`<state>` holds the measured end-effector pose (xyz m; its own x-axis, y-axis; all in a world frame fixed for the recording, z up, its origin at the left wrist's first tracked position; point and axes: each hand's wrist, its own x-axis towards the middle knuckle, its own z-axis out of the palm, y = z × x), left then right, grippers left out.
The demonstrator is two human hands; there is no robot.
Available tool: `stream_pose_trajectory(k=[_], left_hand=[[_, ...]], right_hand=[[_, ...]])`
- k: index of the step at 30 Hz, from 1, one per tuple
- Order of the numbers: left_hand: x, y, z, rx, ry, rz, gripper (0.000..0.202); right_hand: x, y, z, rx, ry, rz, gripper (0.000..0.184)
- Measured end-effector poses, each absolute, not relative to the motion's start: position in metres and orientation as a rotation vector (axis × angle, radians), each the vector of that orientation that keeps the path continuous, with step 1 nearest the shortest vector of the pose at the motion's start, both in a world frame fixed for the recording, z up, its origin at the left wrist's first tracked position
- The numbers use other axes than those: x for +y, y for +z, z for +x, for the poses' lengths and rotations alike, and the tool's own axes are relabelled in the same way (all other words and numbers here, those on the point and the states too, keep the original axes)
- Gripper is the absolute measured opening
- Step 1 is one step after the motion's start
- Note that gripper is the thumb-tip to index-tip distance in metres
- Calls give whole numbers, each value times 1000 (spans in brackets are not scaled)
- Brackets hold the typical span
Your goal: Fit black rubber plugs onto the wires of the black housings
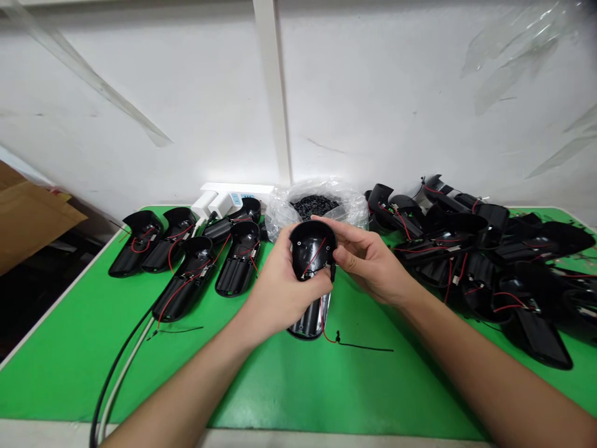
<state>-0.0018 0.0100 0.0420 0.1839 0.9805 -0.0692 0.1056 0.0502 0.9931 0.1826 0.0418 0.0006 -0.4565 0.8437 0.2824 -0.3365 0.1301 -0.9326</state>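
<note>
My left hand [290, 286] is wrapped round a black plastic housing [310, 239], its thumb lying across the middle. The wide curved end points away from me, and the narrow end below shows long rounded cells or ribs. A red wire and a thin black lead [366, 346] hang from it over the green tabletop. At the housing's right rim, the thumb and fingers of my right hand [366, 258] close on its edge. Whether a small part sits between those fingertips is hidden.
Several similar housings [184, 298] with red wires lie at left; a pile of more [480, 274] covers the right. Behind my hands stands a clear plastic bag [282, 205] of small black pieces. A white power strip [240, 190] lies by the wall, and cables [119, 367] run off the front edge.
</note>
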Motion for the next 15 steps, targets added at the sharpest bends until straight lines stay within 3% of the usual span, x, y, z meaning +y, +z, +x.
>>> stream_pose_trajectory(k=[8, 15], left_hand=[[17, 48, 6, 1190, 1070, 982, 50], [33, 84, -49, 1355, 1044, 1043, 54]], right_hand=[[41, -4, 177, -1416, 1290, -640, 38], [41, -5, 179, -1406, 997, -883, 34]])
